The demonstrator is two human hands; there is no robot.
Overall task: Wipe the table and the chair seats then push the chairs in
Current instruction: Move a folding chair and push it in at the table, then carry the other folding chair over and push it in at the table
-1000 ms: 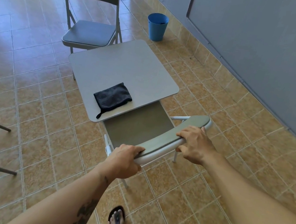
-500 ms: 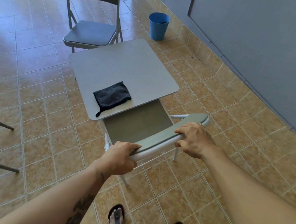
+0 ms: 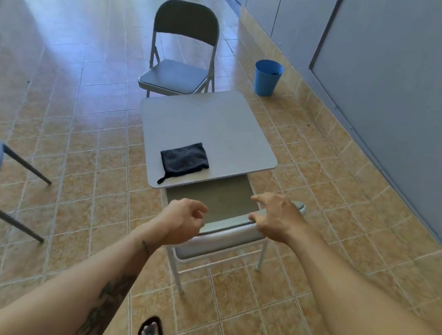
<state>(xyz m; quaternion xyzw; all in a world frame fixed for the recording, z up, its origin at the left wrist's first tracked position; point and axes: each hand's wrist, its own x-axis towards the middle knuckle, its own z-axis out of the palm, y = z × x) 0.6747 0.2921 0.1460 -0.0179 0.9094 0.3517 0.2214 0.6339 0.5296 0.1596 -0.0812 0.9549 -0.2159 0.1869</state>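
Near chair (image 3: 229,228) sits tucked under the near edge of the table (image 3: 221,121); only the backrest top and part of the seat show past that edge. Judged: this chair is pushed in

Left hand (image 3: 180,224) hovers over the left end of the backrest, fingers loosely curled, gripping nothing. Right hand (image 3: 275,216) over the right end, fingers spread, empty; whether the palm touches the rail cannot be told. Both placed at the two ends, where a straight push would come from

Cloth (image 3: 185,159) lies folded flat near the near left corner of the table, apart from both hands, parked while both hands deal with the chair

Far chair (image 3: 178,71) stands at the far edge, seat fully exposed, not tucked. Probably next
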